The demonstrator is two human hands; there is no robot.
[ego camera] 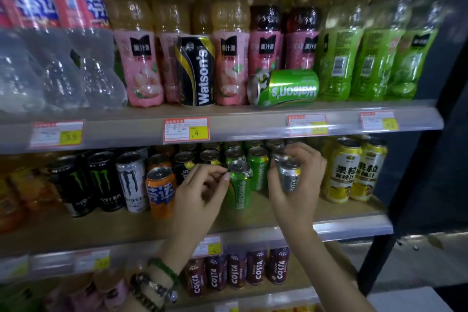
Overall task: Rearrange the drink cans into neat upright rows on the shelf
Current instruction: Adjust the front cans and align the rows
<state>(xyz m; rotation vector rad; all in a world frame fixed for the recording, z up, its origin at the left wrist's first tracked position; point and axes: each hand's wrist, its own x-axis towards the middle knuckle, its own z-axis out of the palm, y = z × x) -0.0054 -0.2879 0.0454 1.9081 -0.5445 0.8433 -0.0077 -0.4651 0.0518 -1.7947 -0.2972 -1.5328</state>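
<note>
Green + dark bead bracelets (158, 284), L wrist

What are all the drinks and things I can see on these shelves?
Clear bottles: several, red labels, top shelf left.
Pink-label bottles: about five in front, top shelf middle.
Green bottles: three in front, top shelf right.
Black Watson's can: one, upright, among the pink bottles.
Green Watson's can: one, lying on its side, top shelf.
Monster cans: two black, one white, middle shelf left.
Orange can: one in front.
Green cans: several, middle shelf.
Yellow cans: two in front, right.
Costa cans: five, dark red, bottom shelf.
Price tags: several, shelf edges.
Left hand: touching a green can.
Right hand: holding a silver can.
</note>
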